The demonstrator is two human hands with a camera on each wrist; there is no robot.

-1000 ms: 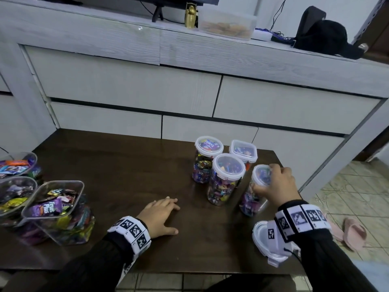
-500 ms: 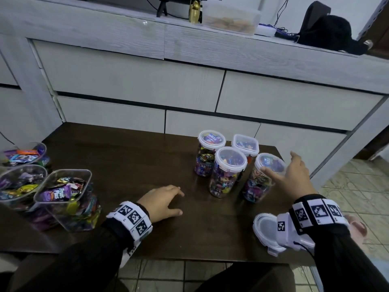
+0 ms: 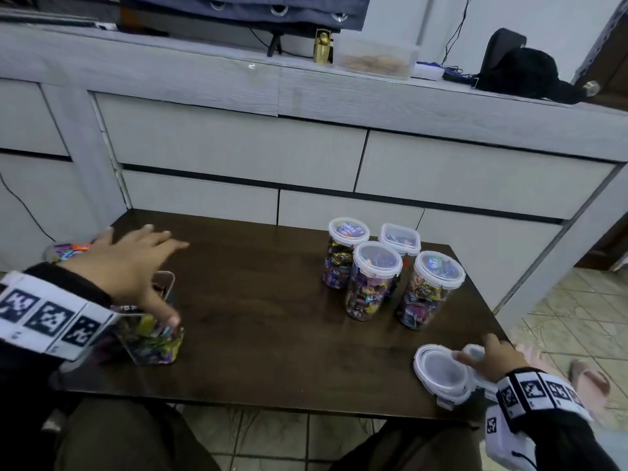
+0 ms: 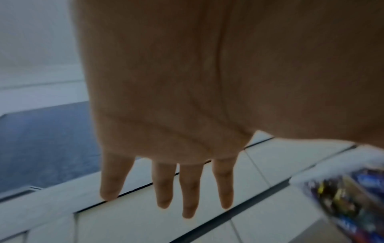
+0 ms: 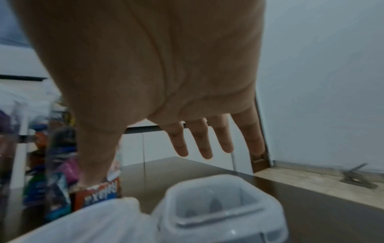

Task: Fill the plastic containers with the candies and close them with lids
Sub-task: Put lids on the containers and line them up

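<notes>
Four lidded clear containers full of candies stand at the table's back right: two round jars (image 3: 374,281) (image 3: 436,289) in front, another round jar (image 3: 347,252) and a square tub (image 3: 399,237) behind. My left hand (image 3: 136,263) hovers with spread straight fingers over an open square container of candies (image 3: 154,338), its thumb down along the container's front; the container shows blurred in the left wrist view (image 4: 344,199). At the front right corner my right hand (image 3: 492,360) lies flat over loose lids, a round lid (image 3: 436,368) and a square lid (image 5: 220,208).
A second open candy container (image 3: 64,249) peeks out behind my left hand at the table's left edge. White drawers (image 3: 238,147) stand close behind the dark table (image 3: 272,317). Pink slippers (image 3: 589,382) lie on the tiled floor to the right.
My left hand rose off the table and swung left over the open square container. My right hand left the front right jar and drew back onto the loose lids.
</notes>
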